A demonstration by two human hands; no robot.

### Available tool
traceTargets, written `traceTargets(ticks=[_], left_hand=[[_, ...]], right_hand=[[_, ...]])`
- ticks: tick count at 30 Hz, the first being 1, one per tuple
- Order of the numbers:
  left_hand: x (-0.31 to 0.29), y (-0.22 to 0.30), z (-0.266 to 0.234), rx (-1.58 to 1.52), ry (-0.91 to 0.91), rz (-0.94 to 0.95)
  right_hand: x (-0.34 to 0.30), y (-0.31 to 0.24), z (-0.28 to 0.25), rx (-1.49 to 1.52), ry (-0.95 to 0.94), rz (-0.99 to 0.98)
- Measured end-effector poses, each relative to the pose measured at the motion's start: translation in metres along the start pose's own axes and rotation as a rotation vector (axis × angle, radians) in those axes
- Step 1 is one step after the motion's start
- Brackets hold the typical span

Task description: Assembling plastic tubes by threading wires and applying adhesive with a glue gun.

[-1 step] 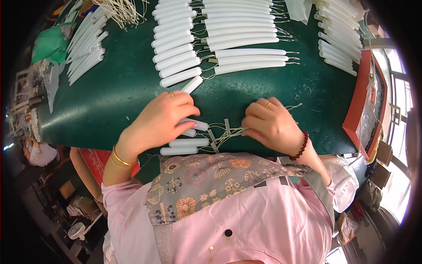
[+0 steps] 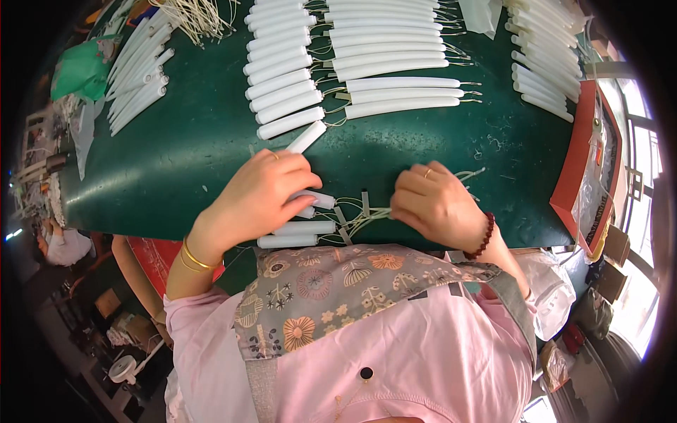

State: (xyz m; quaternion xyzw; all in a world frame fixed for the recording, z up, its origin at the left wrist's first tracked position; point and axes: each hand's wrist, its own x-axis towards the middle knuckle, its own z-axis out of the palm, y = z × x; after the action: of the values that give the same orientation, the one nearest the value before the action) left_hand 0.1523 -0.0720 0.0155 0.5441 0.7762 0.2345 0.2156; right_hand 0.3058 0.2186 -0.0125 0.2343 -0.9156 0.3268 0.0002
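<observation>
My left hand is curled over short white tubes near the table's front edge. Its thumb lies along one white tube, whose far end the hand covers. Another white tube slants out from beneath the knuckles. Thin pale wires, some with small flat tabs, run from the near tubes to my right hand. The right fingers are closed on these wires, and loose wire ends stick out beyond them. Nearer my apron lie two more short white tubes.
Rows of short white tubes and longer white tubes, joined by wires, lie on the green table. More tubes sit at far left and far right. A wire bundle and a red-edged box flank them.
My right hand has shifted slightly, and more wire ends show spread out beyond it. The left hand is almost unmoved.
</observation>
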Motion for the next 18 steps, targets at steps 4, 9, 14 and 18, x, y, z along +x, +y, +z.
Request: traceTargets(ticks=[4, 9, 14, 18], left_hand=[[-0.004, 0.009, 0.019, 0.046, 0.034, 0.061], [0.006, 0.009, 0.03, 0.043, 0.162, 0.078], [0.013, 0.013, 0.02, -0.079, 0.342, -0.037], [0.006, 0.003, 0.02, 0.155, 0.339, -0.032]], right_hand=[[-0.023, -0.012, -0.008, 0.008, -0.232, 0.095], [-0.018, -0.017, -0.02, 0.178, -0.242, 0.23], [0.007, -0.013, -0.005, 0.061, 0.048, 0.26], [0.003, 0.005, -0.023, 0.297, 0.023, 0.381]])
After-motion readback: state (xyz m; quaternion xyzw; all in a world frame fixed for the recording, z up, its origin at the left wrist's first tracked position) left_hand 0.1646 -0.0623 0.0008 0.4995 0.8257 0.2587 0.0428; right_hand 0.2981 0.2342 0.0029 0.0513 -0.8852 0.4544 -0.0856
